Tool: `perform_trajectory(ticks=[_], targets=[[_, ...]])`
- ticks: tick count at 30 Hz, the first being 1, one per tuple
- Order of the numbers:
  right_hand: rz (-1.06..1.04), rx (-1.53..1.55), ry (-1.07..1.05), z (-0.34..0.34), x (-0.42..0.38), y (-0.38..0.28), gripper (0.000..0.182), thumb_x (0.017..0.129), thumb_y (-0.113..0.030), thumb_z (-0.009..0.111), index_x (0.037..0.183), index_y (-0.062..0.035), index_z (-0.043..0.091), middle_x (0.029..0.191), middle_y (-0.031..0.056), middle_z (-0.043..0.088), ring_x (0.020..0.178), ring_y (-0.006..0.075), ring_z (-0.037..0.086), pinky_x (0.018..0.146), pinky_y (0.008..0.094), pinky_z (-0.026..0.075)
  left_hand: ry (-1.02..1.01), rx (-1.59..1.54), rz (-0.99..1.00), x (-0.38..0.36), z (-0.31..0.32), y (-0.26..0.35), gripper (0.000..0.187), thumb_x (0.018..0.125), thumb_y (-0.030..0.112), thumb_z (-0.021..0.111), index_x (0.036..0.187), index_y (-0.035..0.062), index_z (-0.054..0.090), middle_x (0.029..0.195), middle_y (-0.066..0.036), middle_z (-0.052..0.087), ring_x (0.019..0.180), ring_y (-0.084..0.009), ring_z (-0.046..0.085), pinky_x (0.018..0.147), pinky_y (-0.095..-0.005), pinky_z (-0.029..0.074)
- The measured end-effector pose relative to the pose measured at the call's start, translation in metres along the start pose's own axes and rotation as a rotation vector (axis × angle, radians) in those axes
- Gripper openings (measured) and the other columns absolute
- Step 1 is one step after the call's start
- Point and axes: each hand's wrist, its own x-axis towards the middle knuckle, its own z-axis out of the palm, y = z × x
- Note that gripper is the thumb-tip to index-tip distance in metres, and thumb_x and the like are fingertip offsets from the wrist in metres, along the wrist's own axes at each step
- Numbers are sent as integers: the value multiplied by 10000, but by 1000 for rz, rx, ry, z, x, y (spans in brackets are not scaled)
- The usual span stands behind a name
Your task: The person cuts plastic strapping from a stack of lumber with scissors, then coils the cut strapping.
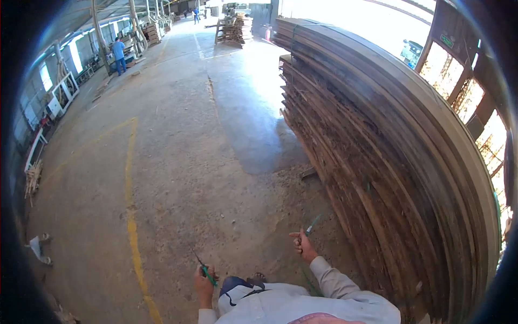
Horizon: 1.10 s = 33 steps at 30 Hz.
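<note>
Gripping a slim tool in each hand, the person stands at the bottom of the head view, where the frame cuts off much of the pale clothing (291, 303). A dark round border swallows the corners, and glare washes out the upper right behind the boards. A pinkish shape (321, 318) at the bottom edge is too cropped to identify.

The left hand (204, 286), bottom centre-left, is curled closed around a green-handled tool (207, 272); its thin dark end points up and to the left, too fine to tell its exact type. The right hand (305, 248), bottom centre-right, has its fingers partly folded about a bluish tool (311, 227), whose narrow, pale tip angles up and to the right. One finger sticks out toward the left. How firmly it grips is hard to tell, as the palm is hidden. The hands are well apart, both above the concrete floor (183, 183).

A tall stack of boards (388, 146) fills the right side, near the right hand, its lower end cropped. A yellow line (130, 216) runs down the left of the frame. In the upper left, a person in blue (119, 53) stands far off, small and indistinct, and another stack (234, 29) sits at top centre.
</note>
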Motion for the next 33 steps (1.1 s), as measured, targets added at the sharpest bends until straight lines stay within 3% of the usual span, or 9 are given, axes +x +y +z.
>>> perform_trajectory(ticks=[5,11,16,17,23,26,29,32,33], targets=[[-181,344,44,65,92,-80,609,1092,-574,388,1064,-53,703,600,-40,406,468,80,321,417,269,267,-206,-91,13,145,37,-5,514,930,485,763,996,8,583,831,-81,682,790,-189,719,701,-327,595],[-512,428,75,163,204,-201,626,1077,-599,405,975,-57,702,578,-18,408,472,101,351,430,285,285,-436,41,119,360,104,8,607,934,578,713,1068,4,568,926,-120,710,907,-228,717,805,-339,567],[-790,476,186,258,242,-315,654,1062,-644,392,942,-67,675,572,-14,403,471,115,353,435,286,277,-607,68,164,528,154,83,534,987,521,665,1100,9,561,987,-138,713,913,-209,688,809,-356,551],[-841,466,183,272,248,-332,661,1057,-657,389,931,-70,665,572,-13,402,472,116,353,436,285,274,-663,142,267,556,167,110,470,1024,468,618,1121,13,551,988,-123,700,915,-225,678,807,-363,546],[-975,572,340,310,312,-439,675,1032,-713,378,903,-85,592,567,-21,394,470,108,352,438,275,266,-791,278,433,711,248,232,398,1056,385,543,1175,6,540,1096,-133,658,995,-251,652,880,-376,522],[-1145,503,344,318,372,-494,639,1041,-691,392,953,-86,579,569,-29,390,470,102,355,440,265,268,-801,207,389,794,292,247,438,1065,426,545,1210,12,544,1165,-137,636,1069,-245,639,932,-383,513],[-1182,458,438,330,438,-566,603,1047,-660,431,1017,-78,584,619,-23,422,501,99,370,475,264,301,-758,-13,275,862,331,266,494,1058,486,560,1193,12,580,1078,-125,668,1004,-240,677,899,-383,544],[-1281,433,578,347,527,-648,600,1044,-635,478,1130,-55,606,731,-13,480,573,98,412,537,268,343,-799,-188,-18,939,355,275,572,1030,564,573,1098,0,640,914,-116,704,821,-230,717,779,-369,584],[-1328,440,514,359,545,-680,608,1044,-630,484,1175,-49,604,773,-8,495,609,101,430,566,272,360,-755,-118,-32,959,364,285,578,1024,569,580,1052,-4,648,854,-113,703,765,-230,716,732,-361,585]])
